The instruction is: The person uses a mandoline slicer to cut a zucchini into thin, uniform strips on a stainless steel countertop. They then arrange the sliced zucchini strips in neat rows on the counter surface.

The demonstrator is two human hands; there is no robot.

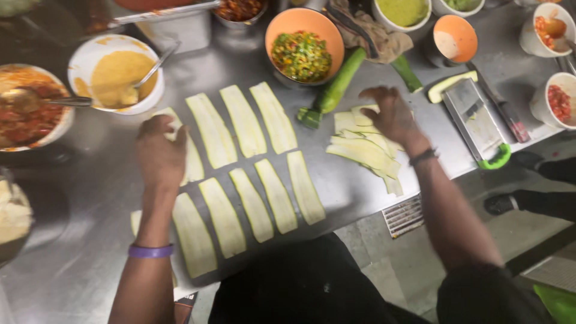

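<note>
Several pale green zucchini slices [243, 120] lie flat in two rows on the steel counter [78, 252]. My left hand [159, 150], with a purple wristband, rests on the slice at the left end of the far row, fingers curled over it. My right hand [390, 114], with a dark bracelet, reaches down onto a loose pile of zucchini slices [363, 150] to the right, fingers spread on the top slices. It is blurred, so its grip is unclear.
A whole zucchini [336, 87] and a mandoline slicer [477, 120] lie near the pile. Behind stand an orange bowl of chopped vegetables [303, 54], a white bowl of yellow paste with a spoon [117, 75], a red sauce bowl [27, 108] and small cups. The counter edge drops to the floor at right.
</note>
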